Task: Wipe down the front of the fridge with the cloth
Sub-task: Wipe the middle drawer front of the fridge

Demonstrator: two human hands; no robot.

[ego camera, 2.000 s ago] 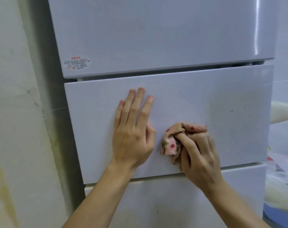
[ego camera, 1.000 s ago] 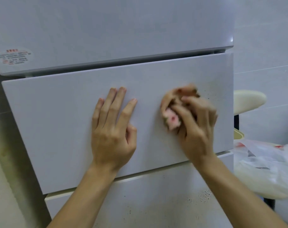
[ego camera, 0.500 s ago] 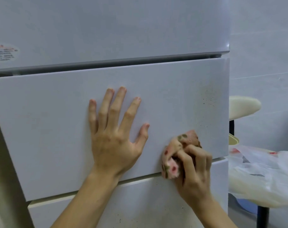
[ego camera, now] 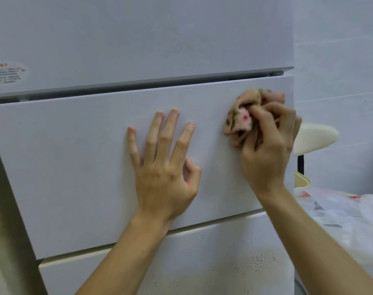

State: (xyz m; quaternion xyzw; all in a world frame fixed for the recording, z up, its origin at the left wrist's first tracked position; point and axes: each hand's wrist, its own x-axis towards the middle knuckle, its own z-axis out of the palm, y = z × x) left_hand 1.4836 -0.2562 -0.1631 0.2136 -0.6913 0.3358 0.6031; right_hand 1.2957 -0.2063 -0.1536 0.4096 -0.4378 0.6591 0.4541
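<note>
Cloth (ego camera: 243, 119) against fridge (ego camera: 74, 158) front

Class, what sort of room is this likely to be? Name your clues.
Probably a home kitchen: a white fridge with stacked drawer fronts, a tiled wall beside it, and a cloth pressed to it.

Pressing left grip (ego camera: 164, 173) flat, fingers spread, against middle fridge drawer (ego camera: 74, 167); clutching bunched flowered cloth (ego camera: 242, 120) in right grip (ego camera: 268, 150) near drawer's upper right corner.
</note>
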